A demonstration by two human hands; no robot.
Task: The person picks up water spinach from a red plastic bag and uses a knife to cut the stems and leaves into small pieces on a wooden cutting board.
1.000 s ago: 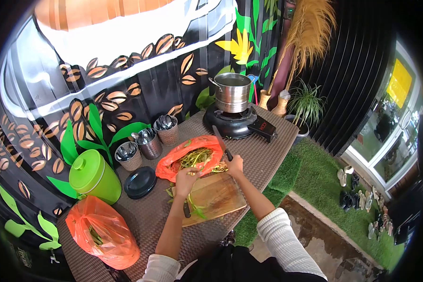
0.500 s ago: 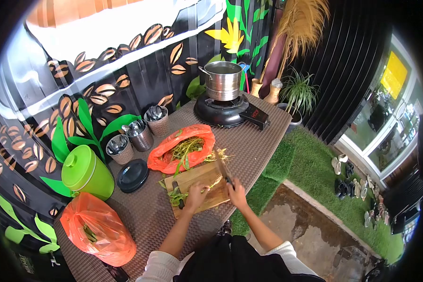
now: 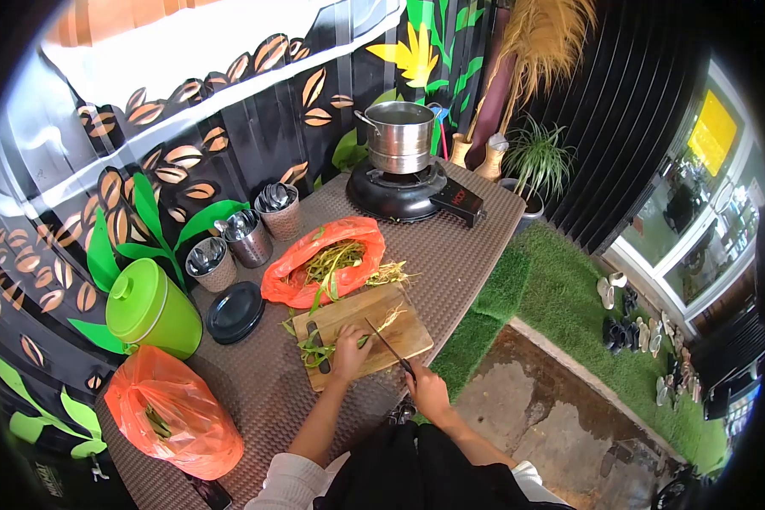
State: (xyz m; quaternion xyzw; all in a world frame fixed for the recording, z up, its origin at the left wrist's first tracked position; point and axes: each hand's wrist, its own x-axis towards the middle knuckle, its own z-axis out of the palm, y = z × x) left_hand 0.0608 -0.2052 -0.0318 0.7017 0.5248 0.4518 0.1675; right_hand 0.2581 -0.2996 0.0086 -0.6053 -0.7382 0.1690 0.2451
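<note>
My right hand (image 3: 429,393) is wrapped round the handle of a knife (image 3: 389,346), whose blade slants over the wooden cutting board (image 3: 414,333). On the board's left half, my left hand (image 3: 349,352) is closed on green stems, near the knife tip. Leafy greens (image 3: 314,350) lie by the board's handle slot. Pale root ends (image 3: 392,318) rest on the board beyond the blade. Behind the board is an open orange bag (image 3: 368,238) filled with greens, with pale roots (image 3: 389,273) sticking out at its right side.
A steel pot (image 3: 399,144) stands on a black stove (image 3: 382,202) at the back. Three cups of cutlery (image 3: 211,268), black plates (image 3: 235,313), a green canister (image 3: 157,314) and a tied orange bag (image 3: 178,416) are to the left. The table edge (image 3: 463,310) is at the right.
My right hand has brought the knife down and toward me, its blade now pointing up-left across the board. Pale root ends lie apart from my left hand on the board.
</note>
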